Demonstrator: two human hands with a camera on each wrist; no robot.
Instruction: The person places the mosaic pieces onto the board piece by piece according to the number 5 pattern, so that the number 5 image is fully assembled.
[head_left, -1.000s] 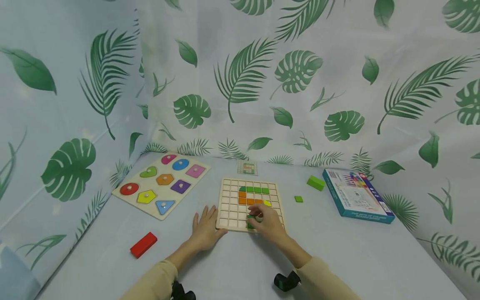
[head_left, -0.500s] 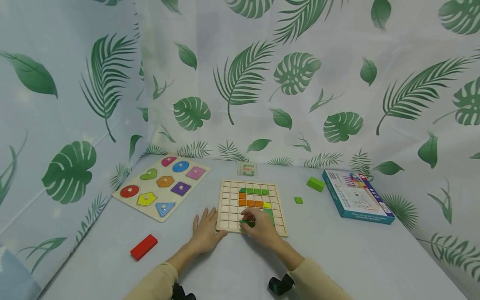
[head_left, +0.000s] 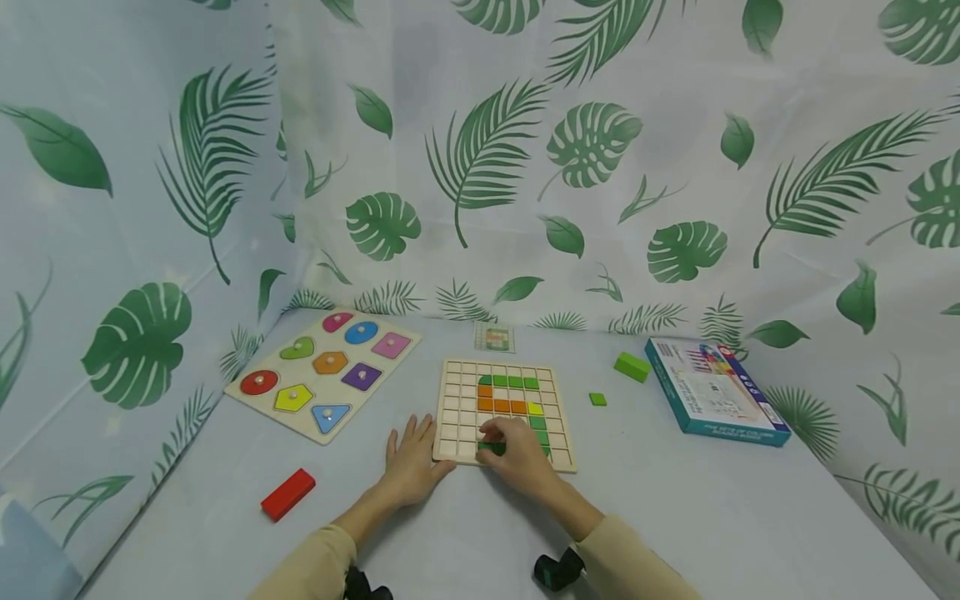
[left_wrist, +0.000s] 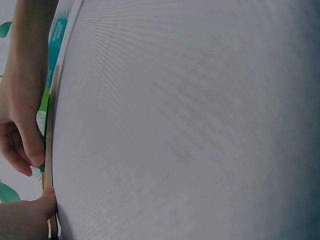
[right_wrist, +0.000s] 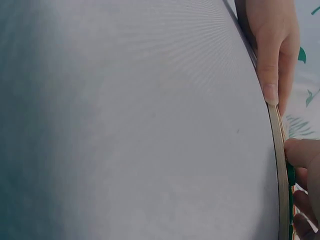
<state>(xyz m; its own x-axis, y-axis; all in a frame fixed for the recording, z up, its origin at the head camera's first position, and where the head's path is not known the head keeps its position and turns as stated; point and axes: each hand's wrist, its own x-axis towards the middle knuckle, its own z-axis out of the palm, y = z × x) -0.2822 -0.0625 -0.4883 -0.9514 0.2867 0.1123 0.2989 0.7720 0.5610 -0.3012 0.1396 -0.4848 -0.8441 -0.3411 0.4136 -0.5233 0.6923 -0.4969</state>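
A wooden grid board [head_left: 459, 392] lies in front of me with colored tiles set in it. A green row [head_left: 510, 381] runs across its upper part, with orange tiles [head_left: 501, 406] and a yellow tile [head_left: 535, 409] below. More green tiles [head_left: 537, 423] go down the right side, partly covered by my hand. My right hand [head_left: 523, 458] pinches a dark green tile [head_left: 491, 448] at the board's near row. My left hand [head_left: 408, 467] rests with fingers spread at the near left corner, its thumb [left_wrist: 47, 200] against the board's edge.
A knobbed shape puzzle [head_left: 330, 371] lies at left, a red block [head_left: 288, 495] nearer. Behind the board is a small pattern card [head_left: 495, 337]. To the right are a small green tile [head_left: 597, 399], a green block [head_left: 632, 367] and a flat box [head_left: 716, 392].
My right hand has moved left along the board's near row, uncovering green tiles on the right side, and now holds the green tile down at the grid. The left hand stays put.
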